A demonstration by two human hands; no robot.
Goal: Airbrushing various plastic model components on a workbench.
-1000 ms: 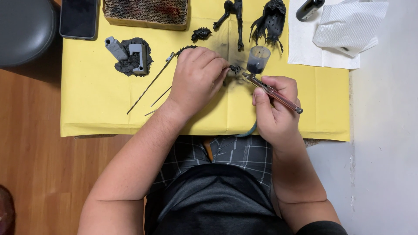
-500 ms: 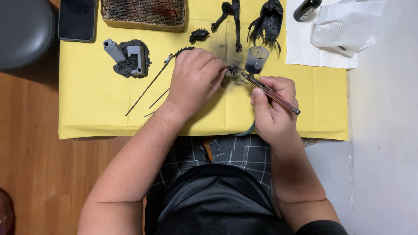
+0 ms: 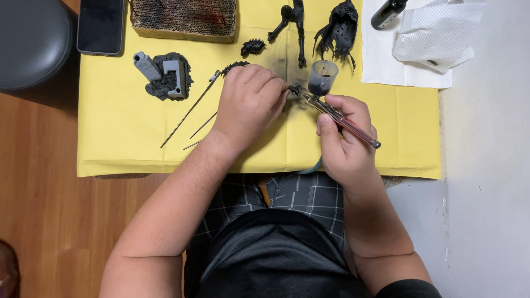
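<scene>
My right hand (image 3: 345, 138) grips an airbrush (image 3: 342, 118) with a clear paint cup (image 3: 322, 77) on top, its nozzle pointing left. My left hand (image 3: 251, 102) is closed around a small black model part (image 3: 294, 90) held just in front of the nozzle; most of the part is hidden by my fingers. Both hands hover over a yellow paper sheet (image 3: 127, 143) covering the table.
On the sheet lie thin metal rods (image 3: 187, 113), a grey and black model base (image 3: 164, 74), black figure parts (image 3: 337, 27), a small black piece (image 3: 253, 46) and a cardboard block (image 3: 185, 19). A phone (image 3: 100, 26), a dark bottle (image 3: 386, 12) and paper towels (image 3: 425, 44) sit at the back. A grey chair (image 3: 30, 44) stands left.
Both hands stay in place with the airbrush and the part; only the view has shifted slightly.
</scene>
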